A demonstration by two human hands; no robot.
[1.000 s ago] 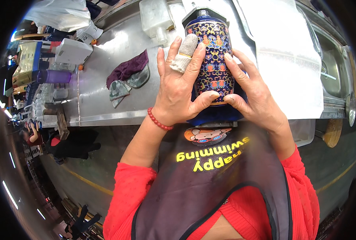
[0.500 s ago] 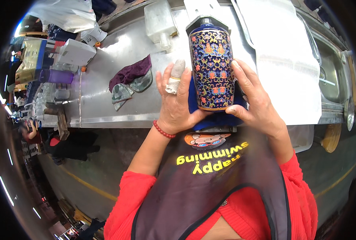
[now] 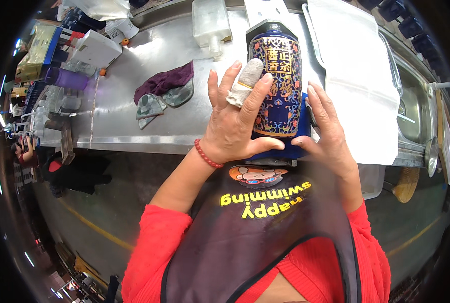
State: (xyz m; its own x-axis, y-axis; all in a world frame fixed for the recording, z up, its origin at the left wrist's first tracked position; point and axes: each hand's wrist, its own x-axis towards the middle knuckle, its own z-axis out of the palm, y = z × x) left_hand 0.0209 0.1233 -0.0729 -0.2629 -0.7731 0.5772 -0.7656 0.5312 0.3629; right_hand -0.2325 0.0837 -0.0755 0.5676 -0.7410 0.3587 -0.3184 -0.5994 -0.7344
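Observation:
A dark blue bottle (image 3: 280, 118) with a colourful floral pattern and gold-framed lettering lies with its neck pointing away from me, on a blue support (image 3: 300, 143). My left hand (image 3: 228, 130) reaches over its left side, fingers stretched and spread; the index finger overlaps the bottle. A grey fabric cover (image 3: 248, 76), tied with a band, wraps one of its fingers. Beside the bottle's right side is my right hand (image 3: 333, 144), fingers extended and thumb apart, with a gap between it and the bottle. Neither hand grips the bottle.
On the metal bench (image 3: 113, 113) to the left lie a purple cloth (image 3: 167, 83) and greenish pads (image 3: 179, 96). A clear plastic container (image 3: 208, 25) stands behind. White sheeting (image 3: 361, 111) covers the right side, beside a sink (image 3: 418, 98). A purple bottle (image 3: 65, 78) is farther left.
The bottle has turned about its length, bringing a lettered panel to the top. My left hand has moved right, over it; my right hand has come away from its side.

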